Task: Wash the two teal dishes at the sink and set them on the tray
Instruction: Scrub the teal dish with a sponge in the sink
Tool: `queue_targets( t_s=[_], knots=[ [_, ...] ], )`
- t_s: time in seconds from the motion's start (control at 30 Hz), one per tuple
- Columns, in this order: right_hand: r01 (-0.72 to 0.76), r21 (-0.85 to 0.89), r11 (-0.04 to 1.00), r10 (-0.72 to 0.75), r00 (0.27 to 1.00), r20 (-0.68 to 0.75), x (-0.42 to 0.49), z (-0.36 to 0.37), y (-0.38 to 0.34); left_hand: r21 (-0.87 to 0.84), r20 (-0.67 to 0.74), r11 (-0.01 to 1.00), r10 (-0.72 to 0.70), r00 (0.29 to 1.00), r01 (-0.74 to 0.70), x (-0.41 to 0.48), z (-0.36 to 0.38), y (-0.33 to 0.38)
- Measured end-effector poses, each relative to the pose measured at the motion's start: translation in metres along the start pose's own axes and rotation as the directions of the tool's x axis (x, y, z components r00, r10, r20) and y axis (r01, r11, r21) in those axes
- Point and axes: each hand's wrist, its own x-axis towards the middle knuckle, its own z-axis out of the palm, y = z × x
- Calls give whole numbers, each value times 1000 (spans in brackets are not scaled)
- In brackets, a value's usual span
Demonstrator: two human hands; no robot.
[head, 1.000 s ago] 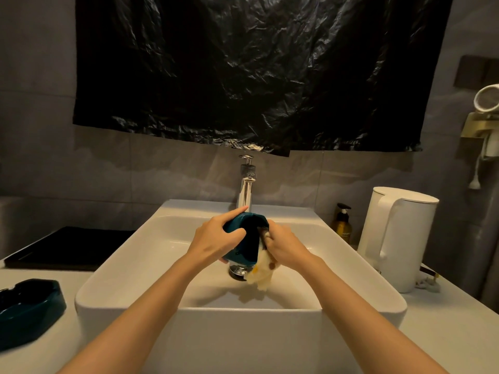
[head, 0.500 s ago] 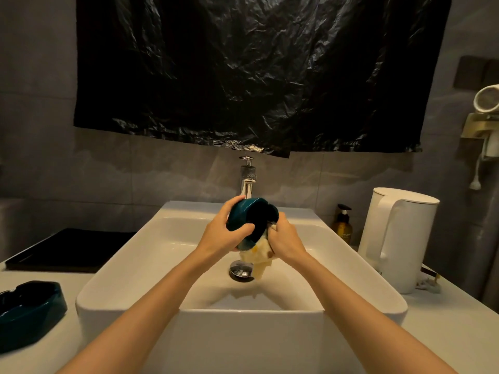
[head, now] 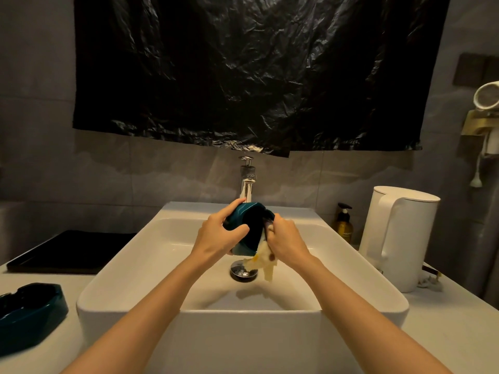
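Observation:
My left hand (head: 216, 237) grips a teal dish (head: 249, 225), tilted on its edge above the white sink (head: 167, 255), just below the chrome faucet (head: 246, 182). My right hand (head: 286, 238) holds a pale yellow cloth (head: 263, 263) against the dish's inner side; the cloth's end hangs down over the drain (head: 243, 271). A second teal dish (head: 29, 314) lies on the counter at the far left. The black tray (head: 70, 252) sits on the counter behind it, left of the sink.
A white kettle (head: 399, 238) stands right of the sink, with an amber pump bottle (head: 344, 225) behind it. A black plastic sheet (head: 256, 71) covers the wall above the faucet. A wall holder (head: 483, 117) hangs at the far right.
Both hands have lifted the dish and cloth a little higher over the sink and turned the dish more on edge. The dish on the counter has not moved.

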Motion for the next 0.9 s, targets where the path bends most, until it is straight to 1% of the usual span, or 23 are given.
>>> queue_targets(
  t_s=[0.03,0.1,0.13,0.17,0.2,0.27,0.3,0.4,0.47,0.57,0.6,0.67,0.8,0.9],
  knots=[
    [12,15,1000,-13,997,74,-1,0,0,25,-7,1000,-1,1000,1,-1,-1,-1],
    [2,150,989,-38,971,236,-2,0,0,78,-11,997,3,1000,-2,-3,-3,-2],
    [-25,202,979,-33,959,282,-2,0,-1,91,-5,996,3,1000,-3,-3,-4,-2],
    [-44,220,974,-20,960,278,-1,1,0,90,6,996,3,1000,-3,-4,-4,-3],
    [-46,198,979,-1,974,228,0,1,1,82,18,997,7,1000,-8,-4,-4,-3],
    [-16,92,996,7,996,89,3,3,3,65,37,998,14,999,-17,-4,-2,-3],
    [-1,43,999,-1,999,43,4,3,5,52,44,999,13,999,-15,-3,-1,-2],
    [5,-1,1000,-5,1000,3,1,1,3,39,44,999,-3,999,1,-2,-1,-1],
    [21,-3,1000,-21,998,55,0,1,3,63,33,998,-2,999,0,-2,-3,-1],
    [-7,82,997,-15,966,260,-3,1,3,102,36,995,6,999,-10,-4,-5,-4],
    [-27,97,995,-3,957,291,-3,1,3,109,43,994,4,999,-9,-4,-4,-5],
    [-21,80,997,-1,966,258,-2,0,3,103,55,995,-1,998,-5,-4,-3,-6],
    [60,-107,993,-52,996,76,-1,-1,4,76,100,997,-27,995,19,-3,-1,-5],
    [86,-198,976,-86,996,8,-2,-4,2,53,103,998,-28,994,22,-2,0,-4]
  ],
)
